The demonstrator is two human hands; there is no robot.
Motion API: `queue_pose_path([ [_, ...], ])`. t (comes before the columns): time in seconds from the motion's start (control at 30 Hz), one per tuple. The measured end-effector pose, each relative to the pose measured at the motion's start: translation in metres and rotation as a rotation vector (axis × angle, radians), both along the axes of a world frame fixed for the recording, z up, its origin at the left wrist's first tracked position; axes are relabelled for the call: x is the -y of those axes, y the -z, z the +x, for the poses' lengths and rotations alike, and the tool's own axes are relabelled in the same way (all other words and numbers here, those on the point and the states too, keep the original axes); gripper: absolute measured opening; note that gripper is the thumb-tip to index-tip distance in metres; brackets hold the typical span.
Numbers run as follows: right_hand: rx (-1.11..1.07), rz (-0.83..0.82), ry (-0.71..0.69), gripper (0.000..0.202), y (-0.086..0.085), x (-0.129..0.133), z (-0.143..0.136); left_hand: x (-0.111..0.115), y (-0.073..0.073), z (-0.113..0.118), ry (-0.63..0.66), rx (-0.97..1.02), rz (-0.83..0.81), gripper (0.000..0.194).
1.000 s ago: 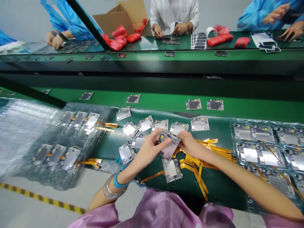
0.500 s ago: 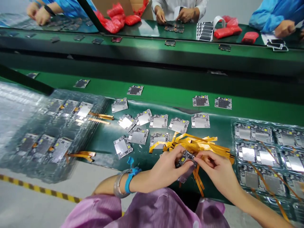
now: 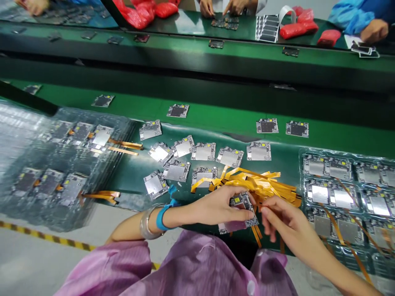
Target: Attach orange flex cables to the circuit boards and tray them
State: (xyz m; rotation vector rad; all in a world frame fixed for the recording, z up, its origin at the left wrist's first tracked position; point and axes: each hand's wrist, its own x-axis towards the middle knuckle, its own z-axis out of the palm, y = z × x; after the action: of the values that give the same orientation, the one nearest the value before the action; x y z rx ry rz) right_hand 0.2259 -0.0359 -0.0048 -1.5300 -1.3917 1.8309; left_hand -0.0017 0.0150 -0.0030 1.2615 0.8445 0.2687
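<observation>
My left hand (image 3: pixel 220 205) grips a circuit board (image 3: pixel 239 224), its thumb lying across the board's face. Just right of the board is my right hand (image 3: pixel 282 216), thumb and forefinger pinched near the board's edge; whatever lies between those fingertips is too small to name. Behind both hands spreads a heap of orange flex cables (image 3: pixel 256 183), a few ends hanging below the held board. Several loose boards with silver shields, one of them a board (image 3: pixel 203 151), lie on the green bench beyond and left of my hands.
A clear tray (image 3: pixel 356 187) of boards is at the right, stacked trays (image 3: pixel 69 158) at the left. Behind, a green belt (image 3: pixel 219 119) carries boards. Across the line are red packets (image 3: pixel 298 31) and other people's hands (image 3: pixel 374 31).
The held board has turned and more of its face shows. My right hand has drawn slightly away from it, to the right. The belt boards at the right have shifted rightward.
</observation>
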Motion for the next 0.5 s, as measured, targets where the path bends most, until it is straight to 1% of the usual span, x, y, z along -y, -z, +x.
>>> queue_pose_path([
  [0.07, -0.044, -0.048, 0.007, 0.032, 0.0031, 0.0021, -0.0012, -0.0012, -0.0004, 0.0003, 0.037, -0.055, -0.036, 0.027],
  [0.13, -0.06, -0.059, 0.031, 0.033, 0.0064, 0.0041, -0.002, -0.0016, 0.0007, 0.0006, 0.043, -0.113, -0.047, 0.031],
  [0.23, -0.062, -0.079, 0.036, 0.033, 0.0097, 0.0052, -0.002, -0.0017, 0.0028, 0.0005, 0.055, -0.123, -0.041, 0.031],
  [0.37, -0.028, -0.071, -0.015, 0.032, 0.0088, 0.004, -0.0014, -0.0002, 0.0034, 0.0004, 0.069, -0.121, -0.014, 0.029],
  [0.5, 0.034, -0.05, -0.103, 0.027, 0.002, 0.0006, -0.0007, 0.003, 0.0044, 0.0008, 0.073, -0.117, -0.033, 0.025],
])
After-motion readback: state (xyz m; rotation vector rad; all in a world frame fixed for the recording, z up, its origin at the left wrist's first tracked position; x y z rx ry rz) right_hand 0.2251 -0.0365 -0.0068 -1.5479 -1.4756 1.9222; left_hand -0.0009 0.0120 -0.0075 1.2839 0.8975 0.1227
